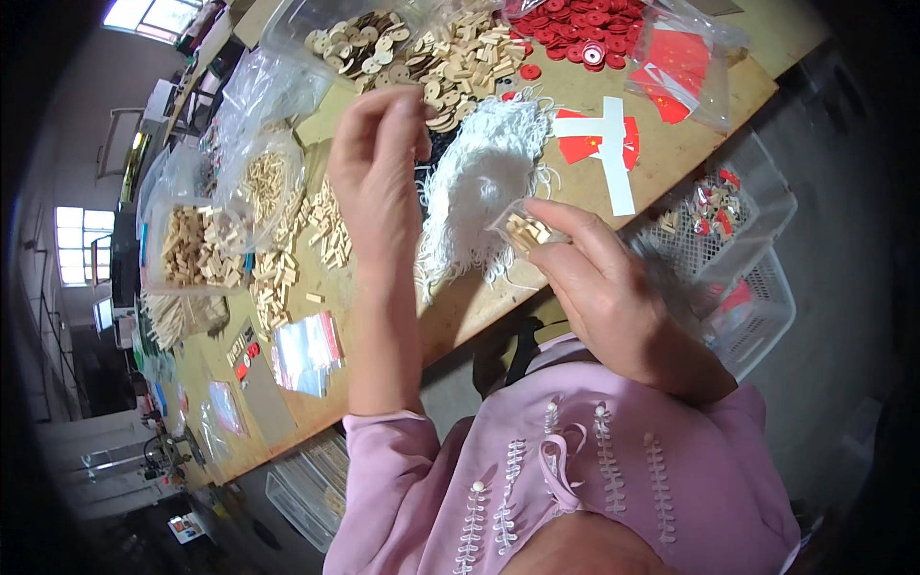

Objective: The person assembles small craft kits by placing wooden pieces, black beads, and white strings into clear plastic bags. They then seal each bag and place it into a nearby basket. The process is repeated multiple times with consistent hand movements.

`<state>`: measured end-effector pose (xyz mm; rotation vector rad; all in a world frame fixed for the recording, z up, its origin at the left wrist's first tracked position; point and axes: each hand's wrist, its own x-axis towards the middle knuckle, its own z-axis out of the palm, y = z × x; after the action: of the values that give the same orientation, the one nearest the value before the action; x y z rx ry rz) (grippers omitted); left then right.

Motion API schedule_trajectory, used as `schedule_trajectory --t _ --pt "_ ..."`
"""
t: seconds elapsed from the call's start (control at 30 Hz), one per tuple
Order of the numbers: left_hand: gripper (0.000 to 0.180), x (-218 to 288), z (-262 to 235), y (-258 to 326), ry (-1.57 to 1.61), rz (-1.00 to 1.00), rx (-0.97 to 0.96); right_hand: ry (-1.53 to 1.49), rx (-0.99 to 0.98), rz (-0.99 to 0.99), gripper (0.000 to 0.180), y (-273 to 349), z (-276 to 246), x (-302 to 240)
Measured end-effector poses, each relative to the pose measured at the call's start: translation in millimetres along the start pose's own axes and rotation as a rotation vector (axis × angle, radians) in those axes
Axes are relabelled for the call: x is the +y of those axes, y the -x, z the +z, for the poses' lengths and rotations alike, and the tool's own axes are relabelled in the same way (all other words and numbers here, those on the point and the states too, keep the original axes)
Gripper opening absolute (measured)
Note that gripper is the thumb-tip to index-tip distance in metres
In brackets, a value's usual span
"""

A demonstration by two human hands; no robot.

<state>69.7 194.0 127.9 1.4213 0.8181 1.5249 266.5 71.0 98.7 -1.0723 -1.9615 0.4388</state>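
Observation:
My right hand (604, 283) pinches a small clear plastic bag (500, 226) between thumb and fingers, above the near edge of the table. Several short wooden pieces (527, 232) show in the bag's mouth. My left hand (379, 168) is raised beside the wooden discs (369, 48), with its fingers curled together; whatever they may hold is hidden. Right of that hand lies a heap of white strings (489, 163). Small black pieces (438, 153) show partly between the left hand and the strings.
Wooden blocks (489, 53) and red discs (585, 24) are piled at the back. A plastic tub (196, 273) of wooden pieces stands left, near flat plastic bags (307, 355). White strips (613, 158) lie over red flag pieces (580, 149). Plastic baskets (767, 316) stand beyond the table's right edge.

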Motion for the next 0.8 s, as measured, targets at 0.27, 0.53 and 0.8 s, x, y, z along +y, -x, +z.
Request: schedule_trajectory --t 0.27,0.53,0.8 --pt "0.019 -144.6 -28.3 -113.6 -1.002 -0.157 -0.328 0.002 -0.015 -0.029 0.013 4.0 -14.0 16.9" --pt "0.027 -162.7 -7.0 -120.6 -1.270 -0.126 -0.369 -0.044 -0.004 -0.015 0.014 6.5 -15.9 32.3" --pt "0.033 -158.5 0.6 -120.6 -1.406 -0.159 -0.341 -0.043 -0.007 -0.031 0.015 4.9 -16.1 31.0"
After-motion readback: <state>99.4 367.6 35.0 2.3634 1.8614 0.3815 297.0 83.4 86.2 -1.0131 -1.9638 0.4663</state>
